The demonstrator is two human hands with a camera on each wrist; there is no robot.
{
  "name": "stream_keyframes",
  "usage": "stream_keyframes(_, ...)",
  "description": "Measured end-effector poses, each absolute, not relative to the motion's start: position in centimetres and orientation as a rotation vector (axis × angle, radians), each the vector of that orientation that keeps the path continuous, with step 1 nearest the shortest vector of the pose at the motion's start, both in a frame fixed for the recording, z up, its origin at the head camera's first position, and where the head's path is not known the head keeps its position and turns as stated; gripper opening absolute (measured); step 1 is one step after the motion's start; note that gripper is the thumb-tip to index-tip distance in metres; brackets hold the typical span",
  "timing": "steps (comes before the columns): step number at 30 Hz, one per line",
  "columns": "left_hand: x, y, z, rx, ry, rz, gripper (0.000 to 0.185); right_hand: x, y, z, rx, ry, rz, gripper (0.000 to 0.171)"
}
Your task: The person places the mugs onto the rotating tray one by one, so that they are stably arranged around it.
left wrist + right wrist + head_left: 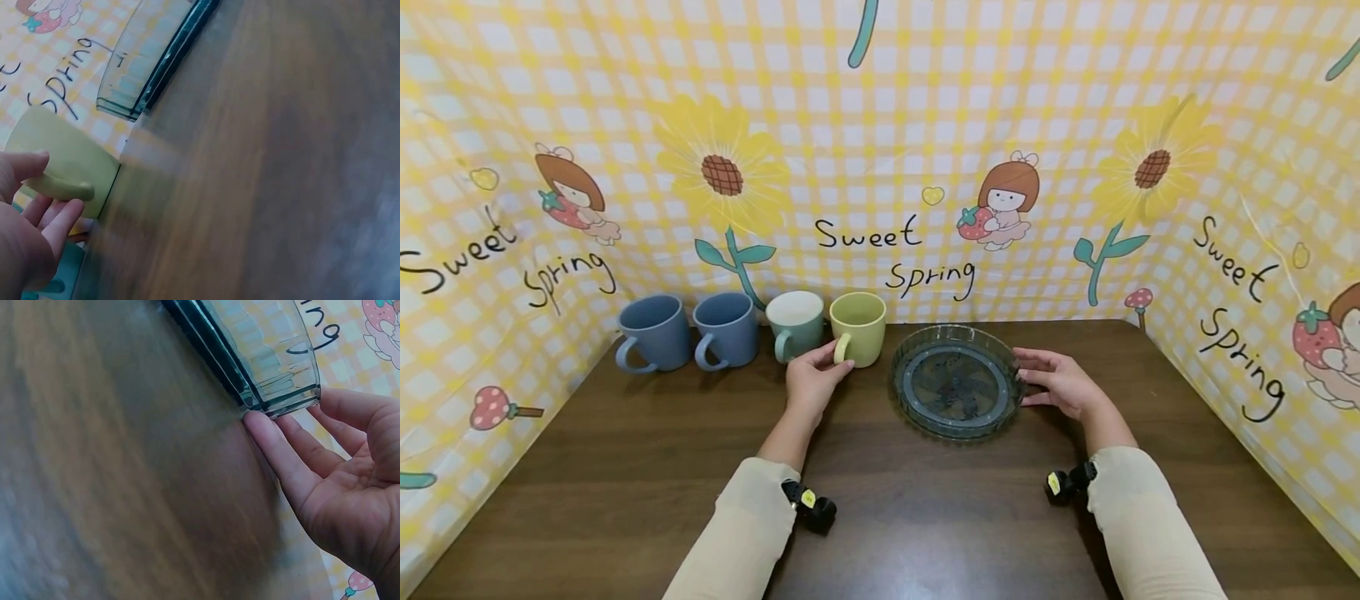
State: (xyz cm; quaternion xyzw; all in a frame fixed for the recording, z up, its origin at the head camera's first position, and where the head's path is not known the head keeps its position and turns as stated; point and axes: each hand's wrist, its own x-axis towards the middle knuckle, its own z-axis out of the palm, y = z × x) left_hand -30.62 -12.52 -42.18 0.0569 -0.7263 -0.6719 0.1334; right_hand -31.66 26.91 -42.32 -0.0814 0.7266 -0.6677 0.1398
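Hands checked: we find the left hand [811, 379] pinching the yellow mug's [859, 327] handle at the worktop's [625, 467] far side; the right hand [1060, 382], fingers straight, touches the glass dish [957, 382] just beside.

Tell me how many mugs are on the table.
4, in a row along the backdrop: two blue mugs at the left, then a green mug, then a yellow mug whose handle the left hand holds. None seems hidden.

mugs: two blue [655, 332], teal [795, 322], yellow-green [858, 327] | plate [956, 382]: dark green glass
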Motion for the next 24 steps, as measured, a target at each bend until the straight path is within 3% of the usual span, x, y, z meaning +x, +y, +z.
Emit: stream_keyframes(24,-30.74,-13.48,-43.0,0.241,-1.682,-2.281,0.036,-31.44,26.96,-42.41,-0.235,2.106,-1.929,0.057)
